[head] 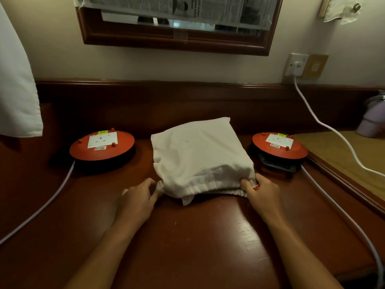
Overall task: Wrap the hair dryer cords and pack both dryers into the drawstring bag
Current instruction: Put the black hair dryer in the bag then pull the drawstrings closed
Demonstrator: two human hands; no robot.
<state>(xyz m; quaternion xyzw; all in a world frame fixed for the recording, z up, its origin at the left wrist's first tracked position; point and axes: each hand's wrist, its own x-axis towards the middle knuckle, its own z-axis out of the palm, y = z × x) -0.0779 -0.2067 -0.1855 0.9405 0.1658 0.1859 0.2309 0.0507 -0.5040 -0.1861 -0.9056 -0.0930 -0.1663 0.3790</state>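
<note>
A white drawstring bag (198,155) lies bulging in the middle of the brown desk (187,236), its gathered mouth toward me. My left hand (138,198) pinches the mouth's left corner. My right hand (261,191) grips the mouth's right corner, with a small red bit showing by the fingers. A short drawstring tab (187,200) sticks out under the mouth. No hair dryer or dryer cord is visible; whatever fills the bag is hidden by the cloth.
Two round orange socket reels sit on either side of the bag, one at the left (102,148) and one at the right (280,146), each trailing a pale cable. A wall socket (295,64) with a plugged white cord is back right. A white cloth (16,80) hangs at left.
</note>
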